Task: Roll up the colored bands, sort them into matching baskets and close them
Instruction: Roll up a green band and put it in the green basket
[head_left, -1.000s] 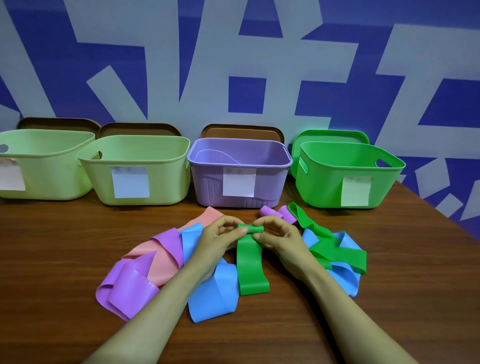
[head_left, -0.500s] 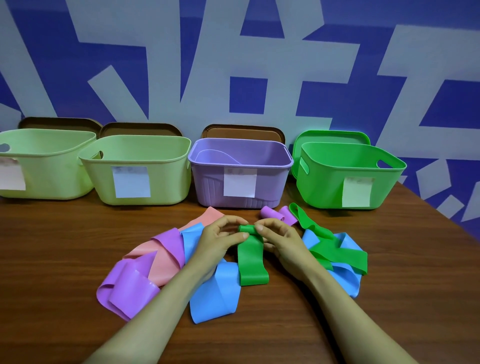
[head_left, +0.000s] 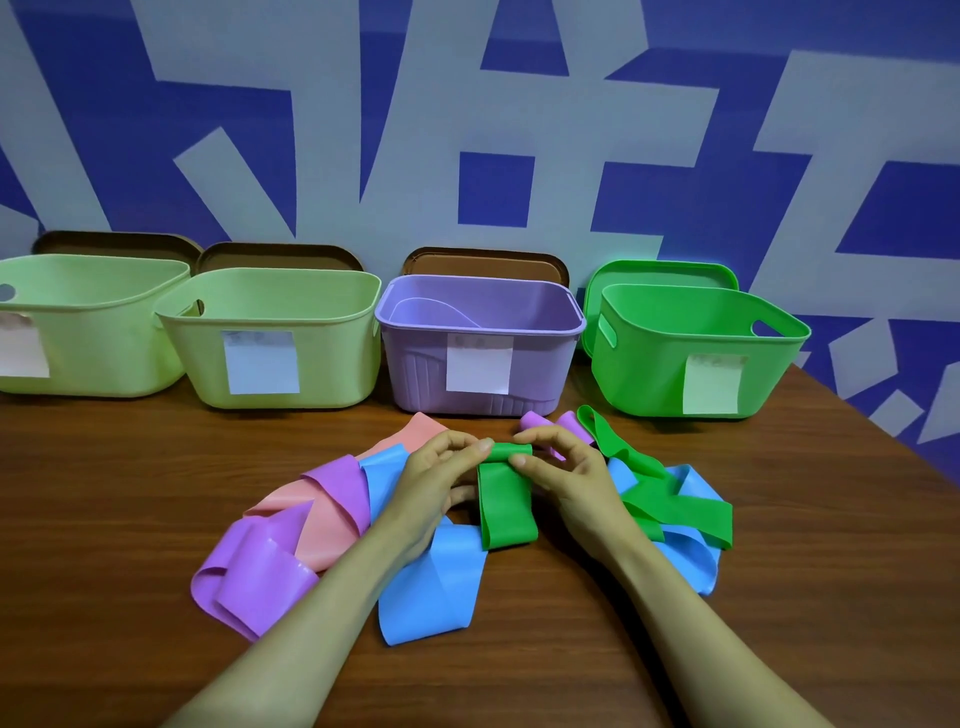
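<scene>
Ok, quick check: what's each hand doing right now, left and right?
Left hand: pinching the rolled end of the green band.
Right hand: pinching the same rolled end from the other side.

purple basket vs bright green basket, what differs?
The purple basket has a ribbed front; the bright green basket is smooth-walled. The green one shows handle cut-outs; the purple one shows none. A brown lid stands behind the purple basket, a green lid behind the green one. Both stand open and carry a paper note on the front.
</scene>
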